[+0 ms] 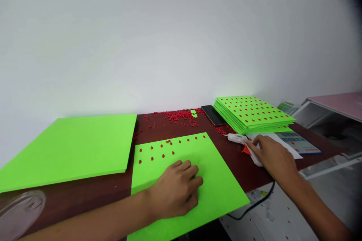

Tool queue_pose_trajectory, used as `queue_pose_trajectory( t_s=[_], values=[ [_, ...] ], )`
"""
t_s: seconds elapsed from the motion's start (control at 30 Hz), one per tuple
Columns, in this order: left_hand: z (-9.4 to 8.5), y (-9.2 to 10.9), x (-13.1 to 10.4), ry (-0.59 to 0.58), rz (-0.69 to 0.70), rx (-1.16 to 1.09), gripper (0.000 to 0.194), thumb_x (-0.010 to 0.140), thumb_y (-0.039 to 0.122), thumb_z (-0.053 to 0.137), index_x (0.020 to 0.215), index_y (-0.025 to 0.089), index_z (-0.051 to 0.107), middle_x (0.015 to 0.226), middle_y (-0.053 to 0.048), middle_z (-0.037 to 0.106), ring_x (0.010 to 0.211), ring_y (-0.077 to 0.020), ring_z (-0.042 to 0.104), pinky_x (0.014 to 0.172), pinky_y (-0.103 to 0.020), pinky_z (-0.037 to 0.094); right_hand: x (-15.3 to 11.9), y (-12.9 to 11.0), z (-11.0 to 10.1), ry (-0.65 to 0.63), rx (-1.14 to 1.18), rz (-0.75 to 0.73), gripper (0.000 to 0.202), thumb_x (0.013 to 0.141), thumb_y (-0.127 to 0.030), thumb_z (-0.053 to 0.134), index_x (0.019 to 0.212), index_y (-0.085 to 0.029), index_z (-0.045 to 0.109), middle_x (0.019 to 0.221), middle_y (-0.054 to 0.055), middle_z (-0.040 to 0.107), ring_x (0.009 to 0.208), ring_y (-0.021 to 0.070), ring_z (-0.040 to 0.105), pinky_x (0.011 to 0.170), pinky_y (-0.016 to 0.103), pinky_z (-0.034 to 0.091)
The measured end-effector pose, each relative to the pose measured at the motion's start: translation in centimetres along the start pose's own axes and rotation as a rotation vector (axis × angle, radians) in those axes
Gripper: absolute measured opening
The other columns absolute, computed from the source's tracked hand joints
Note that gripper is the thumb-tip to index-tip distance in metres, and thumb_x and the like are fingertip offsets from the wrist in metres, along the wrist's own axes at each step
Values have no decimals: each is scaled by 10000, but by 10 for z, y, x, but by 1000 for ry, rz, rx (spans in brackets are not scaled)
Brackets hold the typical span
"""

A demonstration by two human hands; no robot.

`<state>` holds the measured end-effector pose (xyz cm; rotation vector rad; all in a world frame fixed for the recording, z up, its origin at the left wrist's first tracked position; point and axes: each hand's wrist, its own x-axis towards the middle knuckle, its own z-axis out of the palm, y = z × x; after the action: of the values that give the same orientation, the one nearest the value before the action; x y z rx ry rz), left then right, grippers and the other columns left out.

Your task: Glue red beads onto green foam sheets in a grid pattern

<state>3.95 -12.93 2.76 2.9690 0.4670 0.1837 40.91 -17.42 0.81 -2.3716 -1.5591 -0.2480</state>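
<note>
A bright green sheet (pixel 215 173) lies before me, with a row of small red pieces (pixel 163 156) along its far edge and a shorter row nearer. My left hand (pixel 178 188) rests on the sheet, fingers curled inward; the palm side is hidden, so any content is out of sight. To the right of the sheet, my right hand (pixel 271 154) grips a white hot glue gun (pixel 237 138) with an orange trigger (pixel 246 150). Its nozzle points left, toward loose red pieces on the dark red table (pixel 234 169).
Plain green sheets (pixel 76 147) lie at left. Red pieces (pixel 178 116) are scattered at the back beside a phone (pixel 213 115). At right stands a stack of red-dotted green sheets (pixel 251 113). A black cord (pixel 254 205) hangs past the table edge. A clear plastic object (pixel 24 211) is front left.
</note>
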Motion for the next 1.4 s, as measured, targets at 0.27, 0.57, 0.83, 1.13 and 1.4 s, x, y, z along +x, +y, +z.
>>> queue_pose_trajectory(
  t_s=[0.27,0.57,0.83,1.13,1.4],
  values=[
    [4,0,-3,25,-20,7,108,934,296,585,983,213,536,1046,-57,573,922,-239,525,808,-407,442,54,-166,10,-257,672,-695,200,985,-209,609,1066,-224,791,1094,69,748,981,197,693,900,321,506],
    [11,-2,-3,45,9,5,151,940,344,603,956,217,522,1010,-43,556,872,-233,498,731,-411,398,56,-232,51,-381,706,-983,177,974,-274,735,1132,-250,811,1033,47,723,925,184,669,857,319,476],
    [11,-3,-4,37,12,-3,181,935,362,624,963,216,520,1019,-43,553,877,-230,493,714,-401,377,52,-237,55,-329,649,-993,70,985,-234,713,969,-228,781,1045,28,702,960,180,665,945,353,413],
    [8,-1,-3,28,4,7,170,941,354,615,975,219,519,1029,-44,552,884,-231,494,729,-406,388,65,-211,44,-355,573,-1047,194,1047,-160,579,1001,-216,758,1090,45,670,983,181,637,959,368,379],
    [6,-1,-2,12,-12,-11,103,958,303,579,966,218,522,1020,-44,558,896,-230,500,745,-406,399,63,-215,51,-305,637,-1014,155,1025,-233,654,1076,-237,800,1075,43,683,977,179,658,917,337,428]
  ],
)
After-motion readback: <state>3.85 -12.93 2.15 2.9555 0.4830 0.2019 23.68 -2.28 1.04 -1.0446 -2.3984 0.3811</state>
